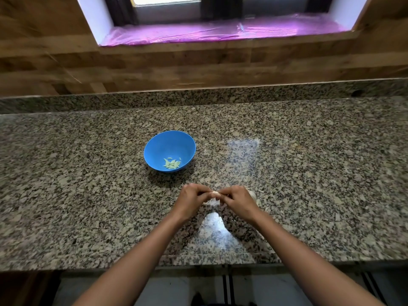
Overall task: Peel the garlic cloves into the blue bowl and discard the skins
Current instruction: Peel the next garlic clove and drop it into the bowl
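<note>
A blue bowl stands on the granite counter and holds several pale peeled garlic cloves at its bottom. In front of the bowl, my left hand and my right hand meet over the counter and both pinch one small whitish garlic clove between their fingertips. Pale papery skins lie on the counter just under the hands. A whitish lump of garlic shows partly behind my right hand.
The speckled granite counter stretches wide on both sides, with its front edge near the bottom. A wood-look wall and a window sill covered with purple plastic lie behind it.
</note>
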The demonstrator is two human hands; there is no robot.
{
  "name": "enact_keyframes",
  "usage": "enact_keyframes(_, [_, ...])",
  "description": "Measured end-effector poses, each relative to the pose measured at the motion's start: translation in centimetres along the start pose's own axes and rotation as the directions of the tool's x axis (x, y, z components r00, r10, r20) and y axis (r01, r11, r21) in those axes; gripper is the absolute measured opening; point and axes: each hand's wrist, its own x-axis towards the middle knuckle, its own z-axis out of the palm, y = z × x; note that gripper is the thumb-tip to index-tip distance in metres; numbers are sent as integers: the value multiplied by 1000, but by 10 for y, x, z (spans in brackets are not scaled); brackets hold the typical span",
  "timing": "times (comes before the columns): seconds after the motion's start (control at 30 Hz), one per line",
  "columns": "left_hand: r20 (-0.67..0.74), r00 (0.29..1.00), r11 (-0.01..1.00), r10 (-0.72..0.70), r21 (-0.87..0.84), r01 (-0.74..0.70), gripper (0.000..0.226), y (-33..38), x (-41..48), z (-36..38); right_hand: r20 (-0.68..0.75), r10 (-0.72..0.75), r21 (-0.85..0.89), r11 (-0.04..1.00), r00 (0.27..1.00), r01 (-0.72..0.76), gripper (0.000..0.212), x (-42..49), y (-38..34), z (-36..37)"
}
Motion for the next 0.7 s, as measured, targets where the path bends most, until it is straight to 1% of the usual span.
enact_keyframes(0.03, [-24, 999, 998, 38, 49, -37, 12, 0, -1, 2, 25, 65, 118, 991, 998, -68, 25, -2, 1, 1])
enact_keyframes(0.07, [-32, 998, 997, 56, 57, -55, 13, -1, -3, 3, 60, 108, 205, 972, 992, -118, 27, -5, 1, 2])
enact_keyframes(0.1, [-31, 997, 997, 65, 38, -63, 14, -3, -4, 5, 103, 126, 252, 956, 987, -148, 28, -7, 0, 2])
enact_keyframes(0.13, [-21, 998, 998, 67, 18, -66, 15, -6, -4, 6, 149, 132, 264, 950, 980, -168, 29, -9, -1, 1])
enact_keyframes(0.2, [-21, 998, 998, 67, 11, -66, 14, -9, -5, 8, 191, 112, 296, 941, 975, -166, 26, -11, -2, 2])
enact_keyframes(0.27, [-66, 996, 998, 54, -10, -55, 12, -7, -6, 11, 143, 101, 383, 912, 985, -149, 24, -12, -4, 7])
enact_keyframes(0.3, [-94, 995, 998, 43, -37, -46, 12, -6, -6, 13, 80, 113, 404, 905, 990, -136, 24, -12, -4, 11])
enact_keyframes(0.33, [-121, 993, 997, 19, -68, -28, 12, -6, -5, 15, -6, 131, 380, 917, 991, -119, 22, -13, -4, 15])
enact_keyframes(0.37, [-145, 989, 995, -9, -99, -6, 13, -6, -4, 18, -107, 140, 318, 943, 984, -99, 18, -14, -4, 17])
enact_keyframes(0.4, [-165, 986, 992, -35, -125, 14, 13, -7, -4, 20, -191, 128, 234, 969, 973, -81, 14, -15, -5, 17])
enact_keyframes(0.43, [-176, 983, 989, -54, -144, 29, 13, -8, -4, 22, -243, 96, 164, 985, 965, -56, 11, -17, -7, 17])
enact_keyframes(0.5, [-178, 982, 987, -70, -156, 42, 14, -11, -3, 26, -253, 79, 116, 992, 964, -51, 9, -18, -12, 15])
enact_keyframes(0.53, [-174, 982, 986, -69, -159, 41, 14, -11, -3, 27, -241, 112, 128, 988, 964, -83, 9, -17, -14, 15])
enact_keyframes(0.57, [-170, 983, 987, -71, -153, 45, 15, -11, -3, 28, -221, 166, 180, 975, 961, -127, 10, -17, -14, 14])
enact_keyframes(0.6, [-164, 984, 988, -74, -149, 49, 16, -10, -2, 27, -169, 239, 301, 936, 956, -180, 11, -17, -15, 12])
enact_keyframes(0.63, [-149, 985, 984, -81, -170, 56, 15, -8, -2, 26, -67, 306, 474, 847, 950, -240, 13, -17, -16, 9])
enact_keyframes(0.67, [-118, 988, 969, -97, -239, 67, 14, -7, -2, 24, 64, 342, 634, 712, 937, -303, 13, -18, -18, 4])
enact_keyframes(0.7, [-72, 990, 935, -122, -342, 91, 14, -6, -2, 21, 180, 354, 742, 564, 918, -363, 13, -19, -19, -1])
